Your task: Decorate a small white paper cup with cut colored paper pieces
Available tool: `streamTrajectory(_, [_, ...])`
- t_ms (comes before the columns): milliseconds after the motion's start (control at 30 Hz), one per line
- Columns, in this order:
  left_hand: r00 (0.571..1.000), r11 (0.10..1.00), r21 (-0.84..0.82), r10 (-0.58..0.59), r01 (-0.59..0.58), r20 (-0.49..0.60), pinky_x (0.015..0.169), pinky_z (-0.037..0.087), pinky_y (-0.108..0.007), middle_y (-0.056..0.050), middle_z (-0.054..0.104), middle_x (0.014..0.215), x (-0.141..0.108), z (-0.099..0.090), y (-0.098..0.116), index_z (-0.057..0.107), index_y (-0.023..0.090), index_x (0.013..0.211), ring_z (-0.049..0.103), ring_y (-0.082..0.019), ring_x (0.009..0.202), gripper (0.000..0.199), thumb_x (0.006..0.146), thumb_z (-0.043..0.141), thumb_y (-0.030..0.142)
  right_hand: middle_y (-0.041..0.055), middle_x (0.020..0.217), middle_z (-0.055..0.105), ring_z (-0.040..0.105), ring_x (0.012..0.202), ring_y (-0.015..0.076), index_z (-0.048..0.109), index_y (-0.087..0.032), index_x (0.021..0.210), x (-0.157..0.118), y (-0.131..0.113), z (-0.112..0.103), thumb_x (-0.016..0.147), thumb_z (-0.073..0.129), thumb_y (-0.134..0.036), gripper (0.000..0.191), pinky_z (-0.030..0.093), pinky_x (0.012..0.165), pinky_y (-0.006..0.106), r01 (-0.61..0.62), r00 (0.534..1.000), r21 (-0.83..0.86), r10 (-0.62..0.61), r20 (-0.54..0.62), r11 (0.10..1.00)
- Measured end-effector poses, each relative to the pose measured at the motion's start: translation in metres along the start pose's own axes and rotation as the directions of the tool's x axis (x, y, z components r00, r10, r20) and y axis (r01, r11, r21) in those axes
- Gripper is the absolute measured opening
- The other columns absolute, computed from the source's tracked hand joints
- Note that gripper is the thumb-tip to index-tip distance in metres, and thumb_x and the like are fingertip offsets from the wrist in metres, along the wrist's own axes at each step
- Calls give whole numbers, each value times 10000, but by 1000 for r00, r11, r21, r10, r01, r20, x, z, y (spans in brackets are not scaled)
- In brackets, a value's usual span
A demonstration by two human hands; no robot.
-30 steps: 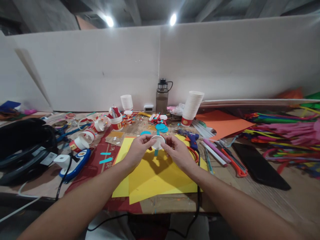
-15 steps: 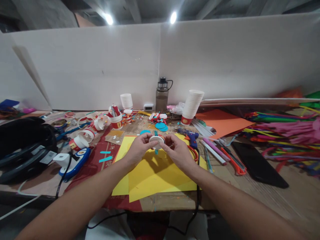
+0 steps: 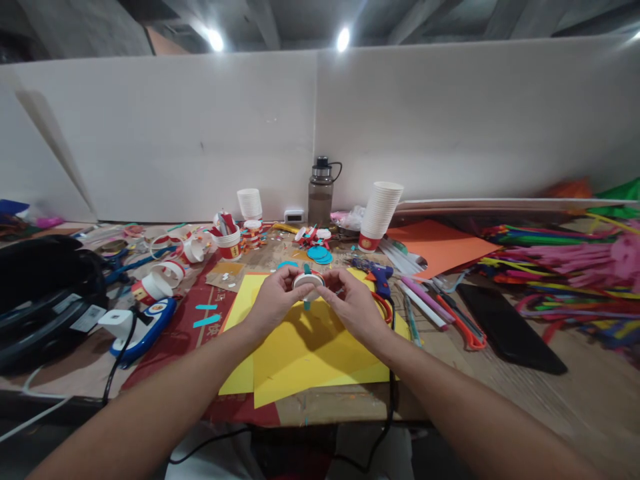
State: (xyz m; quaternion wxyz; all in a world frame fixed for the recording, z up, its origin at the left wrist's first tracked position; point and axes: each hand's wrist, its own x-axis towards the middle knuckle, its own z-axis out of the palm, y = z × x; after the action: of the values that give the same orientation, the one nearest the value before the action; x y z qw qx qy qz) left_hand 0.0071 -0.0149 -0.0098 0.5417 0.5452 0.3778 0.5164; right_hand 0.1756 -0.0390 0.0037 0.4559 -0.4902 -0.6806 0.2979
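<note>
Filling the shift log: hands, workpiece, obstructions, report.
Left hand and right hand gripping white paper-cup base. Held above yellow paper. Glue gun near right hand, not blocking.

Craft workshop, apparently set up in an unfinished building. Handwork is indicated by a table covered with cardboard (image 3: 350, 403), on which yellow paper (image 3: 310, 367), a glue gun (image 3: 383, 280), pipe cleaners (image 3: 575, 260), stacked cups (image 3: 383, 217), cut cups (image 3: 153, 288) and blue discs (image 3: 320, 255) are spread. The table is backed by white panels (image 3: 200, 133), above which a bare concrete ceiling (image 3: 310, 20) and lit lamps (image 3: 215, 40) are seen.
</note>
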Motion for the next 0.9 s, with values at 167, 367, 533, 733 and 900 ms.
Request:
streamTrajectory(167, [999, 997, -65, -36, 38, 28, 672, 451, -230, -20, 688, 830, 1, 1, 1, 646, 149, 897, 594, -121, 717, 333, 667, 796, 338, 38, 871, 641, 574, 742, 150, 599, -177, 946, 1, 5, 1, 839, 606, -379, 229, 466, 665, 281, 15, 1000, 29, -15, -1, 999])
streamTrajectory(367, [991, 960, -244, -133, 137, 30, 658, 476, -223, -54, 692, 914, 6, -4, 1, 676, 137, 945, 613, -121, 739, 348, 672, 791, 319, 41, 874, 647, 576, 763, 153, 604, -176, 941, 12, 4, -17, 870, 556, -391, 231, 461, 687, 280, 57, 993, -50, -61, -99, 997])
streamTrajectory(533, [988, 953, -273, -146, 129, -43, 596, 480, -196, -54, 696, 905, 10, -9, 3, 688, 142, 924, 610, -107, 706, 326, 657, 796, 293, 72, 894, 658, 596, 809, 200, 612, -170, 975, 27, 17, -52, 855, 565, -338, 211, 456, 729, 317, -18, 983, -512, -77, -164, 859])
streamTrajectory(733, [954, 860, -486, -261, 159, -150, 524, 471, -165, -45, 705, 808, 20, -17, 5, 688, 139, 865, 609, -88, 630, 207, 677, 764, 181, 203, 1060, 650, 626, 999, 331, 573, -110, 1106, 28, 40, -76, 882, 522, -433, 396, 455, 794, 388, -302, 944, -856, 258, -206, 420])
streamTrajectory(900, [916, 772, -604, -366, 199, -166, 438, 426, -140, -17, 674, 672, 25, -19, 8, 663, 126, 803, 522, -45, 471, 107, 716, 723, 106, 210, 1040, 673, 667, 958, 323, 477, -95, 1223, 29, 54, -74, 853, 542, -421, 496, 469, 740, 359, -391, 895, -822, 378, -236, 414])
